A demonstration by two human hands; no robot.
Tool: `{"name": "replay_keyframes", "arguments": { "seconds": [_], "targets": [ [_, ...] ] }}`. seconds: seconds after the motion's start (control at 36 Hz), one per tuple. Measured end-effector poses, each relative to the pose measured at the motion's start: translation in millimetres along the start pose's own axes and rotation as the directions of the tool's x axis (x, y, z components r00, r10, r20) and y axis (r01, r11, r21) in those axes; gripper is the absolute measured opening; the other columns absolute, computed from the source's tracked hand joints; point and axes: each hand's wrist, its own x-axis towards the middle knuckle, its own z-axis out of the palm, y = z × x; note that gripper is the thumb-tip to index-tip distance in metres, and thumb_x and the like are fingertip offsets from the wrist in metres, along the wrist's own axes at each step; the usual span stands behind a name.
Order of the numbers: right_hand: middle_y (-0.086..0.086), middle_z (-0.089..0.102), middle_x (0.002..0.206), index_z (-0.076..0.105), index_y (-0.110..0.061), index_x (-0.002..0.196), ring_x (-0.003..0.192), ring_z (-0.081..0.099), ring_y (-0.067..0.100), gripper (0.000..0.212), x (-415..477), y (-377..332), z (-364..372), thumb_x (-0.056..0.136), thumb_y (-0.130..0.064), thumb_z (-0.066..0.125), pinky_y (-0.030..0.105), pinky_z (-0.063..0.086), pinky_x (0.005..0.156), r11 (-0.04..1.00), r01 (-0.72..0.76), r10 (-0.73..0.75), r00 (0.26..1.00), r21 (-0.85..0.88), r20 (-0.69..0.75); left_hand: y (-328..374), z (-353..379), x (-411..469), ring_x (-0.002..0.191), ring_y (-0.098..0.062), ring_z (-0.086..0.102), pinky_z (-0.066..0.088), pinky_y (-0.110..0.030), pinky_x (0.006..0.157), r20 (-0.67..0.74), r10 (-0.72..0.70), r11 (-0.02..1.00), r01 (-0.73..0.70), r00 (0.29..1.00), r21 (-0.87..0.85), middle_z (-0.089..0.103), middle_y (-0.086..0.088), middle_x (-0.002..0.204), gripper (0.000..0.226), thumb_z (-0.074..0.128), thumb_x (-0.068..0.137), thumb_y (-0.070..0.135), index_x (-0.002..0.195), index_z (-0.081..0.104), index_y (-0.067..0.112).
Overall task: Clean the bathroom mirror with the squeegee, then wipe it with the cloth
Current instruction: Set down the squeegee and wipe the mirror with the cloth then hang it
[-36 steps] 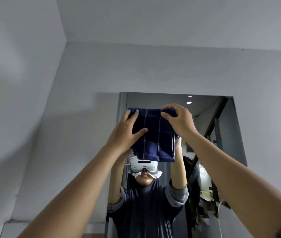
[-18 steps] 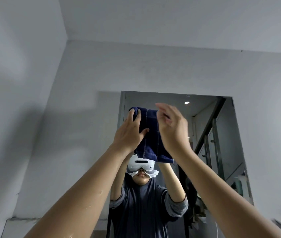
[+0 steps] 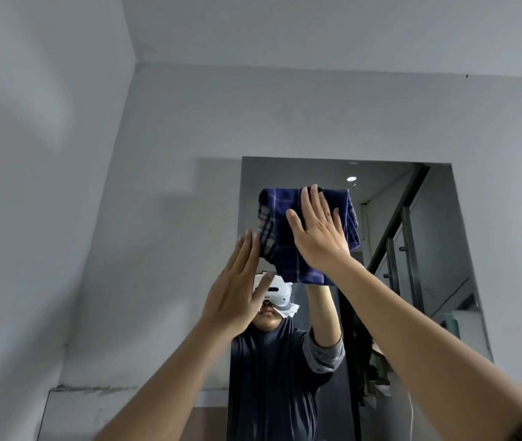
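Note:
A dark blue checked cloth [image 3: 277, 230] lies flat against the upper part of the wall mirror [image 3: 441, 256]. My right hand [image 3: 317, 230] presses it onto the glass with a flat palm and spread fingers. My left hand [image 3: 234, 294] is flat and holds nothing. It sits lower left of the cloth, with its fingertips at the cloth's lower left edge. No squeegee is in view. The mirror's lower part is cut off by the frame.
Plain grey walls [image 3: 164, 128] surround the mirror, with a room corner at the left and the ceiling above. The glass reflects a person wearing a white headset [image 3: 277, 289] and a dark stair railing [image 3: 406, 224] on the right.
Both hands have let go of their pinch on the cloth. The right hand now spreads flat over it, the cloth has unfolded wider to the right, and the left hand has dropped down and left.

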Motion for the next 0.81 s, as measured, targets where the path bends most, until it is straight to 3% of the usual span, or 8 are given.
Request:
{"name": "replay_keyframes", "arguments": {
  "seconds": [0.11,0.25,0.42,0.56,0.64,0.81],
  "targets": [
    [0.0,-0.017,0.156,-0.011,-0.021,0.147,0.142,-0.018,0.012,0.069,13,-9,3,0.093,-0.058,0.014,0.034,-0.015,0.112,0.997,-0.024,0.018,0.996,-0.069,-0.084,-1,14,-28,0.141,-0.005,-0.011,0.011,-0.02,0.111,0.01,-0.018,0.999,0.018,1.0,0.038,-0.009,0.004,0.155,0.068,0.037,0.095,0.043,0.147,0.002,0.016],
    [0.009,-0.019,0.156,-0.013,-0.023,0.146,0.142,-0.019,0.022,0.075,34,-29,13,0.089,-0.064,0.015,0.041,-0.015,0.112,0.985,0.001,-0.024,0.991,-0.17,-0.133,2,20,-37,0.14,-0.007,-0.015,0.002,-0.019,0.111,0.016,-0.041,0.998,0.04,0.999,0.052,-0.015,0.001,0.154,0.07,0.023,0.093,0.049,0.146,-0.005,0.013],
    [0.013,-0.011,0.156,-0.007,-0.022,0.147,0.144,-0.013,0.028,0.079,56,-45,21,0.087,-0.067,0.018,0.047,-0.009,0.115,0.894,0.231,-0.265,0.963,-0.383,-0.037,4,23,-38,0.14,-0.01,-0.017,0.006,-0.026,0.114,-0.002,-0.051,0.997,0.051,0.999,0.05,-0.016,0.0,0.152,0.07,0.018,0.09,0.051,0.141,-0.012,0.013],
    [0.009,-0.007,0.158,-0.003,-0.027,0.147,0.145,-0.007,0.025,0.078,63,-27,7,0.085,-0.07,0.017,0.045,-0.004,0.117,0.832,0.316,-0.357,0.934,-0.457,-0.005,1,25,-38,0.14,-0.007,-0.018,0.007,-0.026,0.115,-0.003,-0.037,0.996,0.037,0.999,0.078,-0.017,-0.001,0.153,0.071,0.024,0.093,0.048,0.143,-0.011,0.014],
    [0.008,-0.007,0.158,-0.003,-0.028,0.147,0.145,-0.007,0.024,0.078,64,-5,-9,0.085,-0.071,0.017,0.044,-0.003,0.118,0.851,0.267,-0.314,0.949,-0.453,-0.03,0,25,-38,0.139,-0.006,-0.019,0.003,-0.023,0.113,0.002,-0.029,0.994,0.029,1.0,0.11,-0.02,0.0,0.153,0.072,0.024,0.092,0.05,0.144,-0.012,0.014],
    [0.007,-0.01,0.158,-0.003,-0.027,0.148,0.144,-0.01,0.021,0.08,61,62,-57,0.084,-0.071,0.019,0.042,-0.005,0.117,0.918,0.028,-0.086,0.988,-0.395,-0.129,1,25,-39,0.139,-0.005,-0.02,0.001,-0.019,0.111,0.009,-0.033,0.994,0.032,0.999,0.102,-0.025,0.004,0.151,0.072,0.025,0.093,0.048,0.143,-0.017,0.017]
  ]
}}
